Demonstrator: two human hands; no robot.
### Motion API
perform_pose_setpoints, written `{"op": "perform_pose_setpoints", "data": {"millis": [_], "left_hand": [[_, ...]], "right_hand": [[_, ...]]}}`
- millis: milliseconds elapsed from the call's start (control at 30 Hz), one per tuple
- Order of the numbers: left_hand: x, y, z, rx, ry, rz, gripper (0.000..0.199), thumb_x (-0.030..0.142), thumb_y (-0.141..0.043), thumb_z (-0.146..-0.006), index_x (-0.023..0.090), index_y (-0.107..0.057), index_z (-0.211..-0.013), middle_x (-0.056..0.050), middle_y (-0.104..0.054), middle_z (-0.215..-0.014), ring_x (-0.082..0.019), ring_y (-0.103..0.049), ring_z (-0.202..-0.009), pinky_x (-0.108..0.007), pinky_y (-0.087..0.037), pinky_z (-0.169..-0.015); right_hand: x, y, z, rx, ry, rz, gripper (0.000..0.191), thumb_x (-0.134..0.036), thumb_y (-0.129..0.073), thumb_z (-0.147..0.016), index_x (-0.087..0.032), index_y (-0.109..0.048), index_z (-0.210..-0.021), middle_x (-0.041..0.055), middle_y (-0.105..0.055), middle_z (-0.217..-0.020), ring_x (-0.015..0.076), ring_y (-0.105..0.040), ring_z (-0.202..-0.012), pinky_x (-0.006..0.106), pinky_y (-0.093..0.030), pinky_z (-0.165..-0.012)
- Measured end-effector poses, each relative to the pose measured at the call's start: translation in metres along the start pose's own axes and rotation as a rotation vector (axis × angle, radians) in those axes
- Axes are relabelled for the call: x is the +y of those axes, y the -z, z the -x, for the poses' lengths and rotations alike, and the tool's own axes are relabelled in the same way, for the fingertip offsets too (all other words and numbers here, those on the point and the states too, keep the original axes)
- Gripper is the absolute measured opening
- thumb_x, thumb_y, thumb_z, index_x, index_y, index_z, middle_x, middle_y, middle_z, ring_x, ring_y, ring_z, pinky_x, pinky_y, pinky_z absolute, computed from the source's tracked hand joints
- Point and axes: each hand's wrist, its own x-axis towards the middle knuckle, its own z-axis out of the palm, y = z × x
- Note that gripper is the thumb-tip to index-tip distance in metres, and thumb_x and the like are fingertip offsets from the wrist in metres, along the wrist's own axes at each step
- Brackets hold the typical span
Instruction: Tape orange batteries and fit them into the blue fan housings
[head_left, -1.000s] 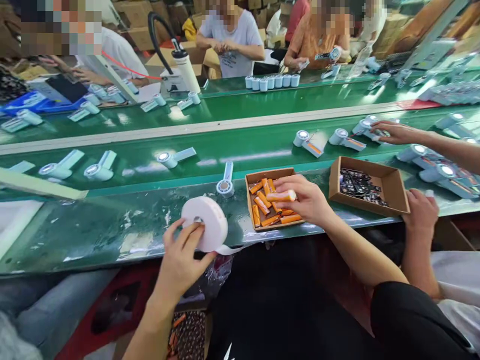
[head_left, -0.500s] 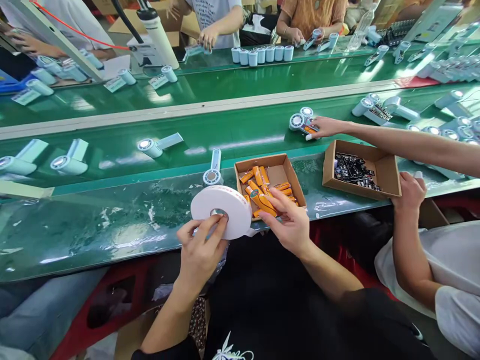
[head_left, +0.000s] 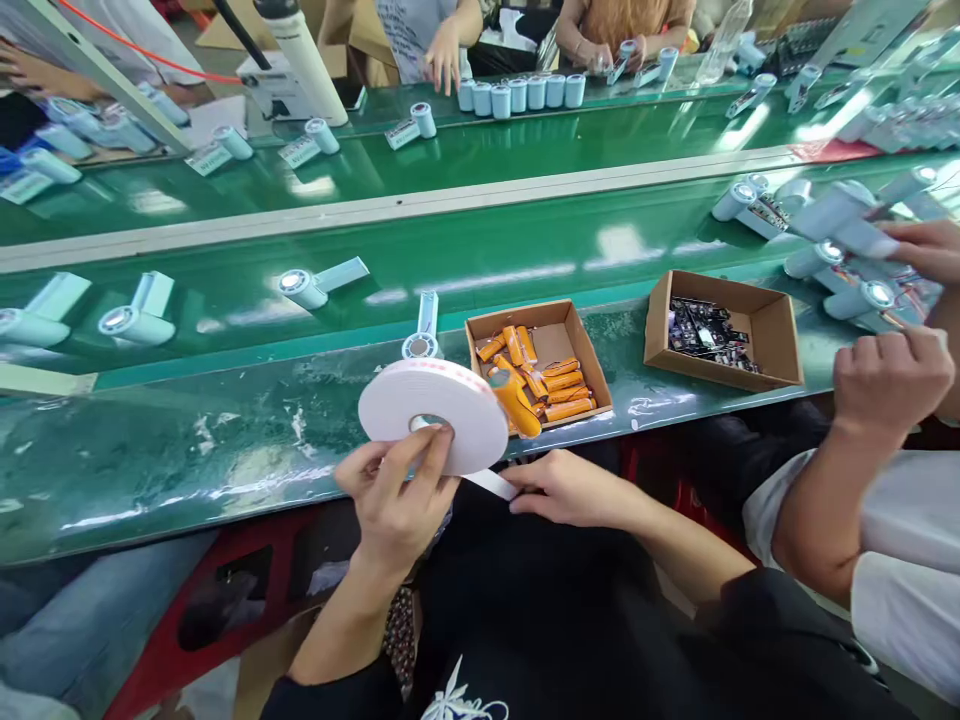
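Note:
A wide white roll of tape (head_left: pixel 390 400) is in my left hand (head_left: pixel 405 500), gripped at its centre hole with the fingers closed. From the roll's lower right edge runs a short white strip, its end pinched by my right hand (head_left: pixel 562 490). Just beyond the roll stands a cardboard box (head_left: pixel 589 345) of orange wrapped battery cells (head_left: pixel 566 392). One larger-looking orange cell (head_left: pixel 516 403) overlaps the box's near left edge; whether it rests there I cannot tell. Behind the roll, a pale blue handheld fan (head_left: pixel 422 340) is partly hidden.
To the right, a second cardboard box (head_left: pixel 784 345) holds small black circuit boards (head_left: pixel 709 335). A co-worker's hand (head_left: pixel 892 385) is beside it. Pale blue fan bodies (head_left: pixel 304 288) lie along the green belt (head_left: pixel 487 250). Other people work across the line, near a row of cylinders (head_left: pixel 517 95).
My right hand has moved down and left from the battery box onto the tape strip. The roll is tilted flatter. The co-worker's reaching arm has drawn back right, with a pale blue part.

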Motion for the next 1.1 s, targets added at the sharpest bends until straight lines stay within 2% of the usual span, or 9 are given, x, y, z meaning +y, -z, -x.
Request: {"op": "perform_pose_setpoints", "data": {"millis": [100,167,333,500,600,767,867,1000,1100], "left_hand": [[0.003,-0.003,-0.001,-0.021,-0.060,0.035,0.063,0.012,-0.087,-0.079,0.023,-0.066,-0.138,-0.006,-0.079,-0.100,-0.024,-0.055,-0.092,-0.038,-0.041,-0.080],[0.005,-0.006,-0.003,-0.015,-0.083,0.034,0.068,0.013,-0.088,-0.079,0.023,-0.065,-0.142,-0.006,-0.079,-0.101,-0.024,-0.054,-0.093,-0.037,-0.041,-0.079],[0.012,-0.011,-0.011,-0.028,-0.148,-0.036,0.069,0.015,-0.085,-0.082,0.025,-0.062,-0.146,-0.006,-0.080,-0.102,-0.027,-0.050,-0.097,-0.041,-0.039,-0.089],[0.020,-0.017,-0.011,-0.026,-0.147,-0.165,0.057,0.028,-0.085,-0.084,0.031,-0.067,-0.138,-0.003,-0.080,-0.101,-0.026,-0.048,-0.096,-0.047,-0.029,-0.095],[0.022,-0.022,-0.007,-0.025,-0.134,-0.176,0.058,0.034,-0.085,-0.084,0.029,-0.067,-0.138,-0.005,-0.079,-0.101,-0.026,-0.047,-0.092,-0.045,-0.030,-0.090],[0.035,-0.031,-0.008,0.061,-0.007,-0.138,0.066,0.045,-0.088,-0.080,0.022,-0.066,-0.138,-0.010,-0.071,-0.087,-0.027,-0.044,-0.088,-0.044,-0.033,-0.083],[0.055,-0.038,-0.008,0.050,0.123,-0.062,0.063,0.047,-0.085,-0.082,0.018,-0.066,-0.134,-0.011,-0.066,-0.084,-0.028,-0.046,-0.088,-0.043,-0.034,-0.081],[0.079,-0.042,-0.001,-0.020,0.169,0.010,0.059,0.049,-0.085,-0.082,0.016,-0.068,-0.128,-0.011,-0.065,-0.084,-0.029,-0.048,-0.089,-0.045,-0.034,-0.084],[0.069,-0.037,0.012,-0.097,0.137,0.072,0.058,0.044,-0.086,-0.081,0.016,-0.068,-0.129,-0.011,-0.066,-0.086,-0.028,-0.049,-0.090,-0.044,-0.037,-0.084]], "right_hand": [[-0.005,0.026,0.007,0.200,0.051,-0.215,0.064,-0.040,-0.089,-0.080,-0.023,-0.069,-0.138,0.0083,-0.074,-0.131,0.0264,-0.073,-0.117,0.037,-0.059,-0.103],[-0.010,0.040,0.006,0.349,0.067,-0.377,0.074,-0.043,-0.091,-0.078,-0.023,-0.065,-0.144,0.0081,-0.073,-0.134,0.0276,-0.071,-0.123,0.040,-0.058,-0.108],[-0.017,0.051,-0.004,0.419,0.008,-0.451,0.047,-0.045,-0.088,-0.081,-0.022,-0.079,-0.121,0.0032,-0.080,-0.102,0.0271,-0.077,-0.102,0.042,-0.066,-0.095],[-0.011,0.048,-0.005,0.510,-0.021,-0.568,0.048,-0.043,-0.096,-0.069,-0.019,-0.081,-0.107,0.0033,-0.080,-0.100,0.0263,-0.078,-0.097,0.042,-0.066,-0.095],[-0.009,0.032,-0.012,0.614,0.006,-0.694,0.049,-0.041,-0.099,-0.063,-0.019,-0.081,-0.103,0.0048,-0.081,-0.097,0.0265,-0.079,-0.092,0.042,-0.067,-0.090],[-0.013,-0.017,-0.040,1.040,0.127,-1.024,0.050,-0.054,-0.094,-0.070,-0.023,-0.076,-0.105,0.0086,-0.081,-0.108,0.0262,-0.079,-0.096,0.041,-0.067,-0.088],[-0.010,-0.031,-0.047,1.102,0.102,-1.034,0.046,-0.049,-0.094,-0.070,-0.022,-0.076,-0.104,0.0087,-0.082,-0.101,0.0261,-0.079,-0.090,0.040,-0.068,-0.083],[-0.005,-0.021,-0.046,1.096,0.077,-0.964,0.038,-0.038,-0.094,-0.071,-0.020,-0.076,-0.099,0.0072,-0.082,-0.095,0.0246,-0.079,-0.083,0.037,-0.068,-0.079],[-0.005,0.009,-0.039,1.019,0.082,-0.909,0.040,-0.031,-0.098,-0.064,-0.019,-0.075,-0.095,0.0053,-0.082,-0.091,0.0240,-0.079,-0.080,0.037,-0.068,-0.078]]}}
